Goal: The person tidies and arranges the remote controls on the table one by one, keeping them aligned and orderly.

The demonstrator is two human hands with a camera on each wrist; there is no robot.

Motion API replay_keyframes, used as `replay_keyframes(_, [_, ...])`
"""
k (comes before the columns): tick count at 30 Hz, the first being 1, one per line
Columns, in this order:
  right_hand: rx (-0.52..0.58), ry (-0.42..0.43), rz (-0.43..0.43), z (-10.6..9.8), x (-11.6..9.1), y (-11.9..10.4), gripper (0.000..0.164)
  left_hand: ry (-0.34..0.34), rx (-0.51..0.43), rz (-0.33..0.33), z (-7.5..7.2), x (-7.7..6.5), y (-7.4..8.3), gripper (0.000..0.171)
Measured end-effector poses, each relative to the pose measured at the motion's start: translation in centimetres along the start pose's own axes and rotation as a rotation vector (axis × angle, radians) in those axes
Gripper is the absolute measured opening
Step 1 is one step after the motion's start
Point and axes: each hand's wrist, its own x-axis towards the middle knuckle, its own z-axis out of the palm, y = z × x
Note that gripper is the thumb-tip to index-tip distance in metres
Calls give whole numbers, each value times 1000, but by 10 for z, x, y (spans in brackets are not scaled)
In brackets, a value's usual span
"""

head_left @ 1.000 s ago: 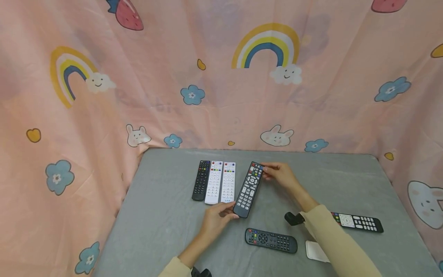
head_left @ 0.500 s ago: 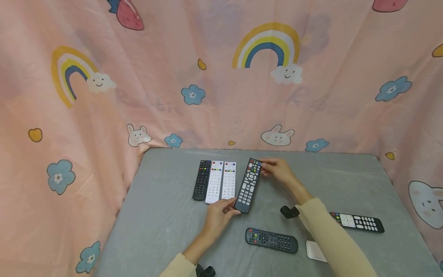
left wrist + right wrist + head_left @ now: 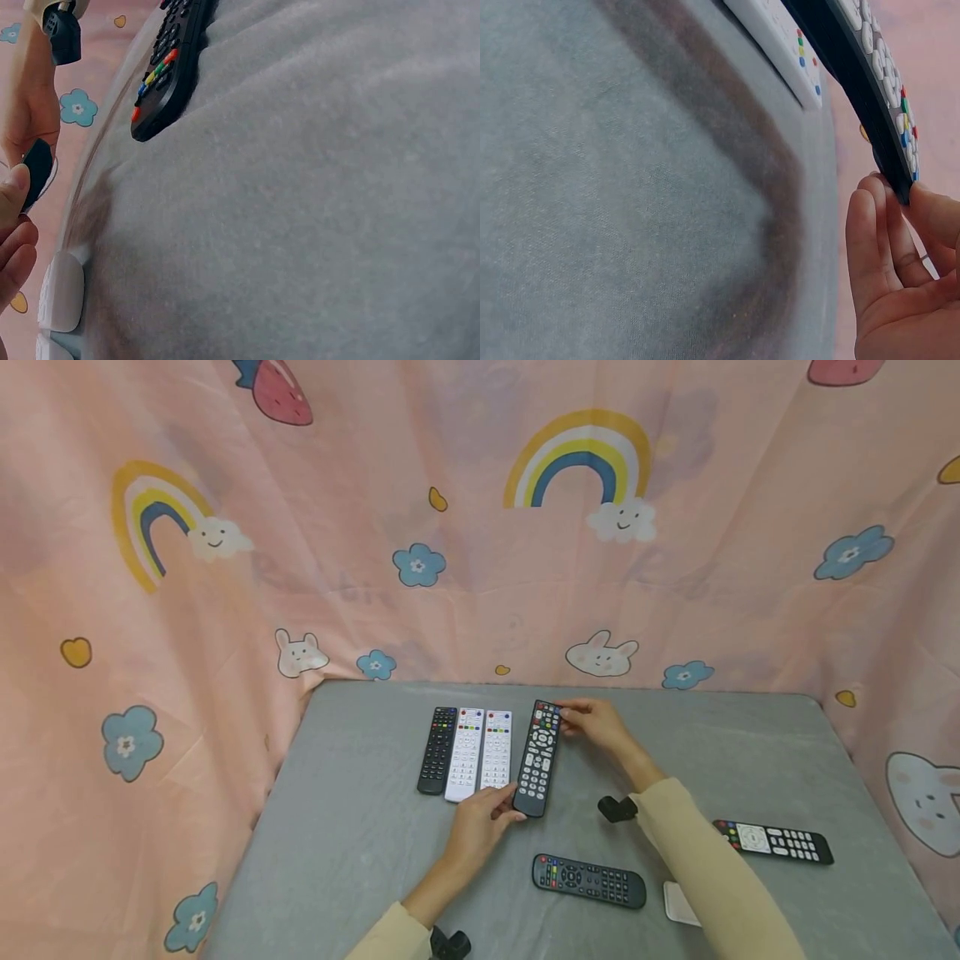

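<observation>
Both hands hold a black remote control (image 3: 538,760) with white buttons, raised off the table in the right wrist view. My left hand (image 3: 474,831) pinches its near end between thumb and fingers. At the far end, my right hand (image 3: 600,727) pinches the right edge; the right wrist view shows the thumb (image 3: 934,214) on the button side and fingers behind. Just left of it lie two white remotes (image 3: 496,750) (image 3: 464,753) and a slim black remote (image 3: 437,752), side by side. The left fingers cover the near end of the closest white one.
Nearer the person, a black remote (image 3: 588,881) lies crosswise on the grey-covered table (image 3: 337,827). Under the right forearm is a white flat object (image 3: 678,903), partly hidden. Another black remote (image 3: 780,842) lies to the right. A pink patterned curtain (image 3: 480,610) stands behind.
The held remote has shifted slightly away from the person and turned more upright, in line with the row. Both hands have moved with it; the other remotes have stayed put.
</observation>
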Motion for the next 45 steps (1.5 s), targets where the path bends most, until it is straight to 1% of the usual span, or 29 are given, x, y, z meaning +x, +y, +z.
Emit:
replay_keyframes(4, [5,-1,6,1,2,-1,34,18,46,44,1,1,-1,48])
replay_keyframes(9, [-7,-11,10,2,6,-5,35,49,80,81,4,3,-3,47])
replay_keyframes(15, [-26,-17,10,4,13,-6,34,76,153,114,9,5,-5,47])
replay_keyframes(21, [-32,-47,7,9,20,-6,34,105,187,132,13,6,-7,47])
replay_keyframes(27, [-52,-55,40,13,27,-4,33,130,242,138,16,6,-9,49])
replay_keyframes(33, [-66,-52,50,17,30,-4,33,166,301,145,17,7,-10,51])
replay_keyframes(38, [-79,-37,59,21,30,-5,32,169,348,126,19,6,-12,50])
replay_keyframes(45, [-61,-36,101,26,33,-3,33,169,375,104,22,6,-12,49])
